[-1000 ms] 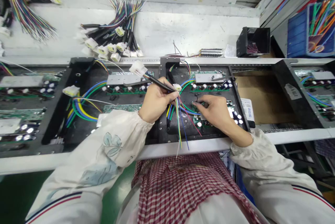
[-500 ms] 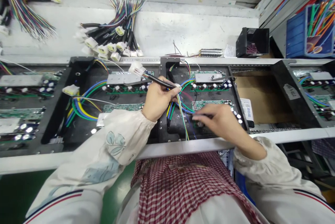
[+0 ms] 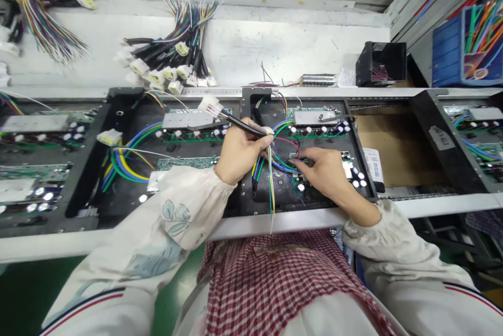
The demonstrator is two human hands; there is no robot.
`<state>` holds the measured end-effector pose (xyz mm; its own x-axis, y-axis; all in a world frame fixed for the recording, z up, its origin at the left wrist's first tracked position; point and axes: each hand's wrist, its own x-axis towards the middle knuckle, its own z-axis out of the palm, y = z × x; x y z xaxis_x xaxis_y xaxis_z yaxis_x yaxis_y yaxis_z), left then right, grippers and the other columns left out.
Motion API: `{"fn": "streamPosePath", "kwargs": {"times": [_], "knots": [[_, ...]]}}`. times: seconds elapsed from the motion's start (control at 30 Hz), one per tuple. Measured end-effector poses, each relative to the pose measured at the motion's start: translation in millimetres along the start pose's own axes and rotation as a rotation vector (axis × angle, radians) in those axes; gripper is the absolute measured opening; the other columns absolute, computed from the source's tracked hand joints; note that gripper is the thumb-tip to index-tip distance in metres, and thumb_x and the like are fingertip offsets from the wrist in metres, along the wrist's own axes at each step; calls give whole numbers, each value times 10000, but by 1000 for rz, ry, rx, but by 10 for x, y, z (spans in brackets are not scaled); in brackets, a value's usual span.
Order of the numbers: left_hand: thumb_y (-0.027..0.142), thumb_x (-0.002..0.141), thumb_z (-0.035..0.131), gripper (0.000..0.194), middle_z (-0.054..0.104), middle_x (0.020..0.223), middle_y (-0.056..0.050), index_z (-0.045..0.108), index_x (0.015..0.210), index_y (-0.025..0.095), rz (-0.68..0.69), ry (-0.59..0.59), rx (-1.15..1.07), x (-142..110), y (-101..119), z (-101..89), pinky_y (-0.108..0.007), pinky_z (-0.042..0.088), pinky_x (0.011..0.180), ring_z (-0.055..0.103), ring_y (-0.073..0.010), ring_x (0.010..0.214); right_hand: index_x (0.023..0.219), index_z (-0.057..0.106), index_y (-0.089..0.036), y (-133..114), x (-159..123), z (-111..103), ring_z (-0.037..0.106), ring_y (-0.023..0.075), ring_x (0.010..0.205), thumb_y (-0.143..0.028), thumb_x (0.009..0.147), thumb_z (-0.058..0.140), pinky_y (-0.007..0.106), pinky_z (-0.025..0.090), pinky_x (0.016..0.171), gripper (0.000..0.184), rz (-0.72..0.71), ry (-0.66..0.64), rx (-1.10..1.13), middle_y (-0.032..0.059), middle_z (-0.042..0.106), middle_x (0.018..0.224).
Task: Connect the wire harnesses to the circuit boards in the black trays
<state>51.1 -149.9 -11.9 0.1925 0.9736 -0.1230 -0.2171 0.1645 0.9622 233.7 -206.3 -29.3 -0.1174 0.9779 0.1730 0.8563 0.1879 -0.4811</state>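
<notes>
My left hand (image 3: pixel 239 152) is closed round a black-sleeved wire harness (image 3: pixel 245 126). Its white connector (image 3: pixel 208 106) sticks out to the upper left, and its thin coloured wires (image 3: pixel 271 189) hang down toward me. My right hand (image 3: pixel 322 171) rests on a green circuit board (image 3: pixel 349 165) in the black tray (image 3: pixel 247 100) in front of me. Its fingertips pinch a thin red wire (image 3: pixel 285 142) that loops back to the harness. Thick blue, green and yellow cables (image 3: pixel 257 165) lie between the two hands.
More black trays (image 3: pixel 86 168) with boards and coloured cables sit to the left and right (image 3: pixel 451 152) along the line. A pile of harnesses (image 3: pixel 173 63) lies on the white shelf behind. A black box (image 3: pixel 380 62) and a blue bin of wires (image 3: pixel 467 45) stand at the right.
My right hand pulled back toward me along the board, then returned to the board's left end, where it now pinches the red wire. The left hand has kept its hold on the harness.
</notes>
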Motion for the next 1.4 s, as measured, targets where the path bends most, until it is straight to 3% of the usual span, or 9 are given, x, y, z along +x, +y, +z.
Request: {"fn": "streamPosePath", "kwargs": {"times": [0.2, 0.37, 0.5, 0.6, 0.7, 0.83, 1.17, 1.4], "knots": [[144, 578, 741, 289, 571, 578, 54, 473, 686, 163, 12, -9, 2, 4, -13, -7, -251, 526, 395, 594, -126, 439, 807, 739, -171, 8, 28, 23, 684, 207, 701, -247, 794, 678, 296, 475, 635, 98, 9, -15, -2, 56, 740, 791], [143, 591, 736, 278, 573, 583, 48, 480, 698, 161, 8, 1, -1, 2, -16, -10, -252, 530, 404, 598, -127, 449, 866, 742, -139, -37, -67, -138, 674, 235, 725, -310, 818, 669, 331, 482, 653, 193, -26, -69, -53, 94, 721, 795], [118, 605, 714, 242, 599, 611, 36, 492, 695, 152, -5, 29, 2, 11, -17, 17, -250, 548, 424, 607, -123, 458, 829, 739, -179, -153, -187, -255, 641, 163, 658, -303, 845, 641, 274, 483, 618, 159, -157, -165, 137, 42, 693, 729], [110, 605, 709, 233, 605, 583, 33, 495, 686, 153, -11, 35, 14, 16, -21, 38, -254, 553, 421, 610, -131, 453, 789, 734, -199, -179, -141, -199, 654, 143, 650, -257, 826, 662, 252, 492, 625, 99, -121, -31, 230, 18, 716, 731], [131, 603, 721, 248, 592, 531, 39, 489, 684, 163, -30, 3, 39, 11, -18, 42, -265, 550, 407, 604, -142, 436, 791, 735, -211, -110, -27, -76, 679, 168, 701, -244, 799, 685, 273, 501, 659, 61, -62, 128, 125, 26, 736, 772], [171, 581, 759, 293, 580, 514, 49, 482, 677, 167, -20, 5, 74, 2, -6, 33, -247, 529, 390, 582, -127, 410, 806, 735, -215, -4, 44, 29, 687, 178, 717, -248, 798, 678, 284, 502, 672, 66, -54, 117, 62, 28, 739, 780], [152, 592, 742, 262, 577, 513, 54, 493, 676, 162, 10, 14, 89, -4, -18, 26, -218, 505, 379, 575, -114, 413, 789, 727, -178, 21, 18, 65, 680, 174, 687, -246, 815, 662, 266, 478, 631, 97, -110, 147, 34, 43, 729, 747], [171, 596, 760, 282, 581, 525, 48, 492, 686, 168, -6, 14, 71, -5, -8, 18, -237, 521, 397, 585, -124, 420, 822, 725, -172, -71, -38, -24, 652, 197, 678, -331, 837, 640, 285, 451, 610, 181, -68, 32, -127, 63, 696, 729]]}}
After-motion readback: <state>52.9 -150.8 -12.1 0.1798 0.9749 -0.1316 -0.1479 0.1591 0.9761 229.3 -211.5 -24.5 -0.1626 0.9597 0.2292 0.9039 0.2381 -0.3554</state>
